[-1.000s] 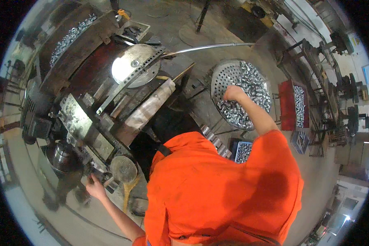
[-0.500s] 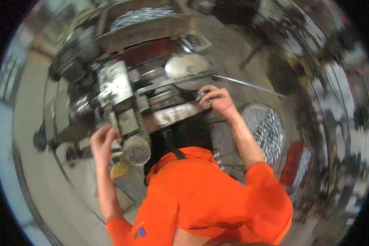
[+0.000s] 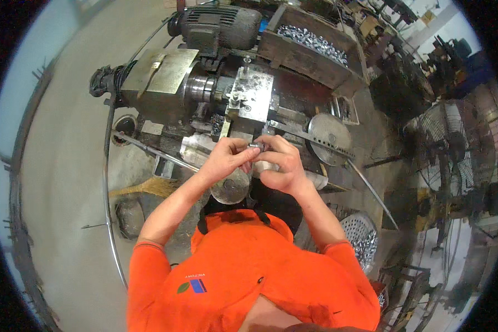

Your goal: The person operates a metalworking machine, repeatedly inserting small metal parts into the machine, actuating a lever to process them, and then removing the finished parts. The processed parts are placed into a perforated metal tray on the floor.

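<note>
My left hand (image 3: 227, 159) and my right hand (image 3: 284, 164) meet in front of the lathe, their fingers closed around one small shiny metal part (image 3: 255, 146). It looks short and round, but the fingertips cover much of it. Just beyond my hands is the lathe's tool block (image 3: 253, 94), a bright plate with bolts and metal chips on it. The chuck (image 3: 201, 88) is to the left of that block. Below my left hand there is a round metal handwheel (image 3: 232, 187).
A wooden box (image 3: 310, 65) of small metal parts stands at the back, beside a motor (image 3: 221, 26). At the right are a large disc (image 3: 329, 138), a slanting rod (image 3: 373, 195) and a perforated basket (image 3: 361, 226) holding more parts. A straw broom (image 3: 155, 187) lies at the left.
My left hand has come in from the left to join my right hand at the small metal part. The whole view has turned, so the lathe appears shifted, and the blur has lessened.
</note>
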`<state>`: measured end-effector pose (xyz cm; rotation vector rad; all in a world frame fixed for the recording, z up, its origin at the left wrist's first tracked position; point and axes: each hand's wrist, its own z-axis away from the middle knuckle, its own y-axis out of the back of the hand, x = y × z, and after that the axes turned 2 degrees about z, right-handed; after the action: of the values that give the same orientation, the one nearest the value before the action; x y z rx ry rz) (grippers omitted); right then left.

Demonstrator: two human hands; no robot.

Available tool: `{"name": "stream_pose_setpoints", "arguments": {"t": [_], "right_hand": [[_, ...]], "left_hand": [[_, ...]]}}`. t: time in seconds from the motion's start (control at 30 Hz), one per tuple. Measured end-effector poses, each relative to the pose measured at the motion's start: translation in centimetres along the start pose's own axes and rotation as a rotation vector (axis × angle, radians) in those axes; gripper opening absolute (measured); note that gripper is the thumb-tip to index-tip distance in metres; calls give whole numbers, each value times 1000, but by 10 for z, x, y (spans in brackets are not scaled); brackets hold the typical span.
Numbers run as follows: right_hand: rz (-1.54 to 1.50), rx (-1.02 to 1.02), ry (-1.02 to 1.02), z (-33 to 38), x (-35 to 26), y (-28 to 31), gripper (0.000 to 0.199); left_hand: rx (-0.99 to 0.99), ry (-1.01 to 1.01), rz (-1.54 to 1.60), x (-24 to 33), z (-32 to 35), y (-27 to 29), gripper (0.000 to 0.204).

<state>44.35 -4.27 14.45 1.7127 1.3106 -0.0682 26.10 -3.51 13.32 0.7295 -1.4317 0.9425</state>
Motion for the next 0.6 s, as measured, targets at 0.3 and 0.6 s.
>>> {"name": "stream_pose_setpoints", "arguments": {"t": [0.3, 0.6], "right_hand": [[212, -257, 116, -102, 24, -9, 12], [299, -341, -363, -165, 98, -88, 19]], "left_hand": [[206, 27, -891, 55, 75, 104, 32], [800, 622, -1222, 13, 282, 197, 35]]}}
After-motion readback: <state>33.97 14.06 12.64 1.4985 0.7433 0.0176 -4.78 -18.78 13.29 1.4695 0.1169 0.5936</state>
